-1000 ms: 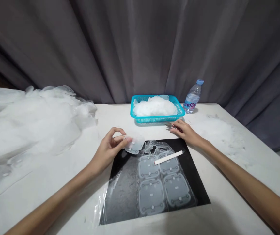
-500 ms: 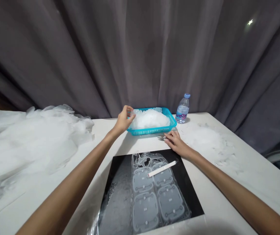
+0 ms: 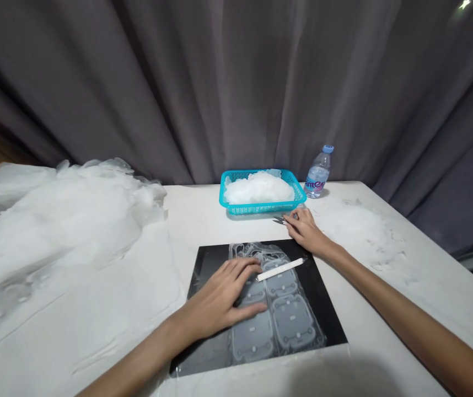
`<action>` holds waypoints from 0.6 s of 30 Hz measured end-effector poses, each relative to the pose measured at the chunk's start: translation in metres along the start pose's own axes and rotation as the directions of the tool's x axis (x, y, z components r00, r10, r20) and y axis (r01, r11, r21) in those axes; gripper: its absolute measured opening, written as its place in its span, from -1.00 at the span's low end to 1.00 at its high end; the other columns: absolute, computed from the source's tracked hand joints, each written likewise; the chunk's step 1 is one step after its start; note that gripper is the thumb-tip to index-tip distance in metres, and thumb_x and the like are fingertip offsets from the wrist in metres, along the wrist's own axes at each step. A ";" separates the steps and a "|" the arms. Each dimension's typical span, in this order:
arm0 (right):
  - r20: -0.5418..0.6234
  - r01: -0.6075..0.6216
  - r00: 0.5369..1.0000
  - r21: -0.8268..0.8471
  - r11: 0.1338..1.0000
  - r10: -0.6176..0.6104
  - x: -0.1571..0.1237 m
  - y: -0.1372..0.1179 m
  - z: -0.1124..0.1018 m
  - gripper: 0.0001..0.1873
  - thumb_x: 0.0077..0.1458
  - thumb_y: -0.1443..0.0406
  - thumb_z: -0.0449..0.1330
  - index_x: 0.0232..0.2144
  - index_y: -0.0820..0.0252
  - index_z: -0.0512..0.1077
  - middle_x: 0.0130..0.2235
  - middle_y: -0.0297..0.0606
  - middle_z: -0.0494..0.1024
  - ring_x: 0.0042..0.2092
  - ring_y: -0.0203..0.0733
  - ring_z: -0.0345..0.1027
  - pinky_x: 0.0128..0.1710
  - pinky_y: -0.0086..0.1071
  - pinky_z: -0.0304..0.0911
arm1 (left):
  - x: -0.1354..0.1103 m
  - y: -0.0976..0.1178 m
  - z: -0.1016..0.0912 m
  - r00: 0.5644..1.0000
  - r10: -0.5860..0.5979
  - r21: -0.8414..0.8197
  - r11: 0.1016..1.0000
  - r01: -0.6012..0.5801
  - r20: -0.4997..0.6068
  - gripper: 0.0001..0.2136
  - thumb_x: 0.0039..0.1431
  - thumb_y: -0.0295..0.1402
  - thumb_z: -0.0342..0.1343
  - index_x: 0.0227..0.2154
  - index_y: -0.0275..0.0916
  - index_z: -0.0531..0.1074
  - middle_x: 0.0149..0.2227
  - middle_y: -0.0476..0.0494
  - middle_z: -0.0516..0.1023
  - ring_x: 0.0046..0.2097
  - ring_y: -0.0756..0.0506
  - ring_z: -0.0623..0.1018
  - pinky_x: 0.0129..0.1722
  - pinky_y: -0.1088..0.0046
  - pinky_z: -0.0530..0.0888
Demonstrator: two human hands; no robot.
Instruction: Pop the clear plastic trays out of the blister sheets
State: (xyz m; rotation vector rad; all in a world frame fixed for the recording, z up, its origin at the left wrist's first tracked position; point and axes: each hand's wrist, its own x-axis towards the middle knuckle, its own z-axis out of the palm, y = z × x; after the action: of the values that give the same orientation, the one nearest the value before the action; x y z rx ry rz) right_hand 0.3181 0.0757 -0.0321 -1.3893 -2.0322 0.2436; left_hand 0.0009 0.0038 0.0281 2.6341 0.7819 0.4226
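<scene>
A black mat lies on the white table in front of me. On it rests a clear plastic sheet of rounded pieces. My left hand lies flat on that sheet, fingers stretched out, its fingertips close to a white stick lying across the sheet. My right hand rests on the table beyond the mat's far right corner, fingers on small metal scissors. Whether it grips them is unclear. A turquoise basket heaped with clear pieces stands just behind.
A large heap of clear plastic film covers the table's left side. A small water bottle stands right of the basket. Plastic scraps litter the right part of the table. Grey curtain hangs behind.
My left hand carried a cut clear piece from the mat to the basket, then came back empty and now lies flat on the sheet. The right hand stayed near the scissors.
</scene>
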 end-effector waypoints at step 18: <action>0.639 -0.085 0.767 0.205 0.975 -0.068 -0.009 -0.075 -0.081 -0.83 0.35 0.18 0.20 -0.25 0.14 0.46 -0.32 -0.29 0.48 -0.33 -0.20 0.32 -0.34 -0.37 0.26 | 0.001 -0.053 -0.021 0.984 -0.150 0.051 0.988 0.146 0.093 -0.14 0.21 0.26 0.15 0.38 -0.21 0.19 0.50 -0.45 0.10 0.46 -0.47 0.20 0.39 -0.10 0.26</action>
State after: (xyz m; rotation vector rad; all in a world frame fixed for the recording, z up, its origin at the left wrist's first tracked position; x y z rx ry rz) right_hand 0.3128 0.0198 0.0632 -1.2722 -2.4346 1.0534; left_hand -0.0307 0.0513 0.0249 2.5915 0.9575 0.2382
